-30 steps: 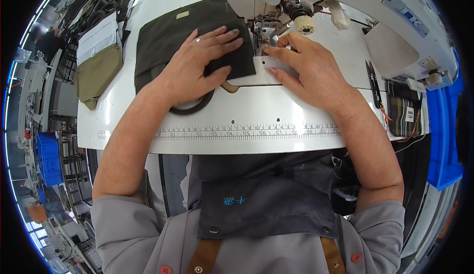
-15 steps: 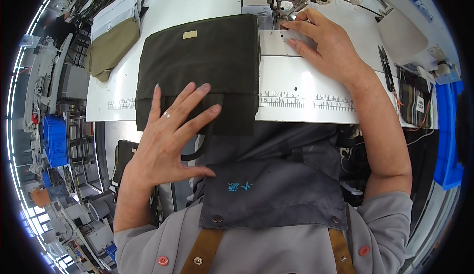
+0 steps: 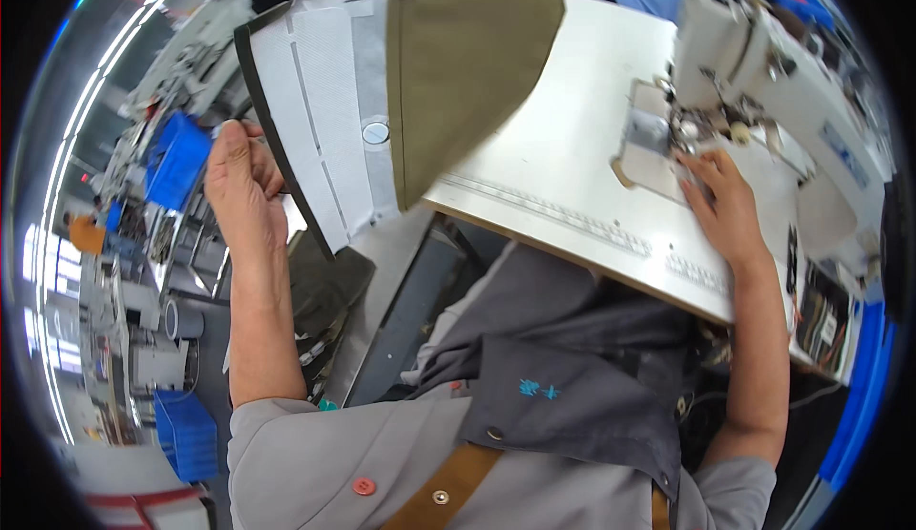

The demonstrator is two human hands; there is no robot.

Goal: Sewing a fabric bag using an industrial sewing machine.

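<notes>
My left hand is raised at the left with its fingers curled round the dark edge of a fabric panel. This panel stands up close before me, over the table's left side; it has white backing, a round metal snap and an olive flap. The panel hides part of my left fingertips. My right hand rests by the presser foot and needle plate of a white sewing machine, thumb and fingers apart, with nothing visible in them.
A white table with a printed ruler strip along its near edge lies beneath. Dark olive fabric pieces lie low beside the table's left edge. Scissors and a striped cloth sit at the right. Blue bins stand farther left.
My view has turned left. The dark green bag has left the tabletop. My left hand has let go of it and lifted the white and olive panel. My right hand stays by the needle.
</notes>
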